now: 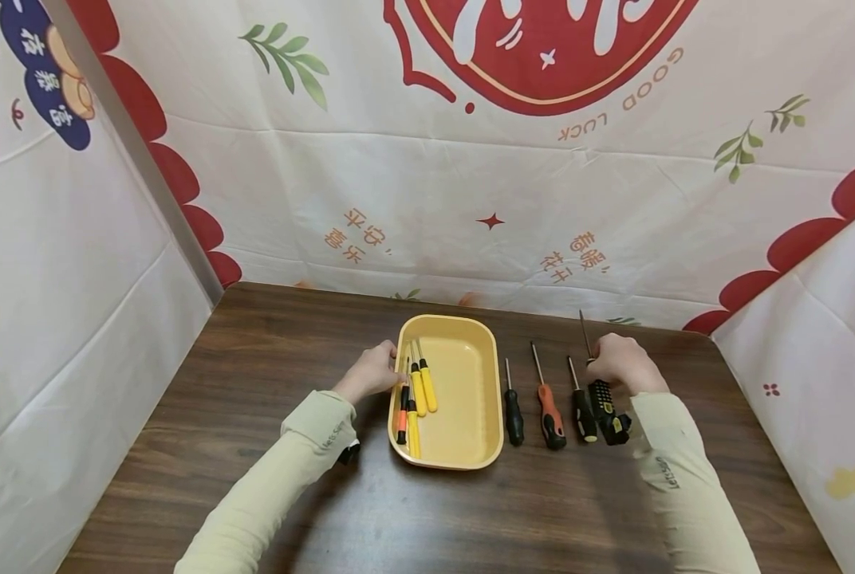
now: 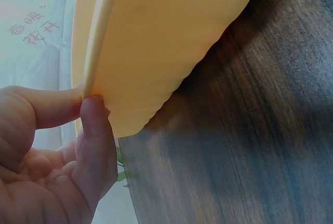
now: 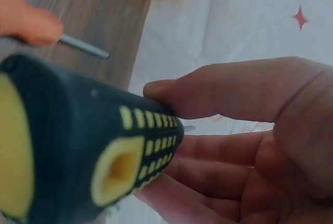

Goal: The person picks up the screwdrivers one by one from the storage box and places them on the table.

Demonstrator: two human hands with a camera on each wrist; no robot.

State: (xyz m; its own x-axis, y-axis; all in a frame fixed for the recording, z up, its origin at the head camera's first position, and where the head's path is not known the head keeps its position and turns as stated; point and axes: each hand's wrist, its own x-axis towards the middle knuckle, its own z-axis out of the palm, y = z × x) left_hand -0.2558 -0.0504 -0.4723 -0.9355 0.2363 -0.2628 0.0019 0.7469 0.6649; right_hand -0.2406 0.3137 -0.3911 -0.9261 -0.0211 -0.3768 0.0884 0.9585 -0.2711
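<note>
Right of the yellow tray [image 1: 463,414], at the far end of a line of tools: one studded screwdriver [image 1: 604,406], black handle with yellow details, in the right hand [image 1: 624,363]. Thumb and fingers pinch the handle at its shaft end; blade directed away from the person. Contact between handle and bench [image 1: 255,383]: cannot be told.

Handling, as judged: rigid, sturdy, moderately heavy, with most weight in the thick handle. Studded grip probably rubbery and slow to slip; bare shaft likely slick. Preferred hold: round the middle of the handle, since a pinch near the shaft may let the butt sag.

Left side of the tray: left hand [image 1: 372,371], pinching the rim between thumb and fingers. Tray smooth-walled, probably light, stiff plastic, apt to slide; rim the convenient hold.

Inside the tray, along its left wall: three yellow-handled drivers [image 1: 414,434] and one orange-and-black driver [image 1: 402,418], slim, presumably light.

Between tray and right hand, side by side, apart: black screwdriver [image 1: 514,418], nearest the tray; orange screwdriver [image 1: 549,406], next; black-and-yellow screwdriver [image 1: 583,414], farthest from it.
</note>
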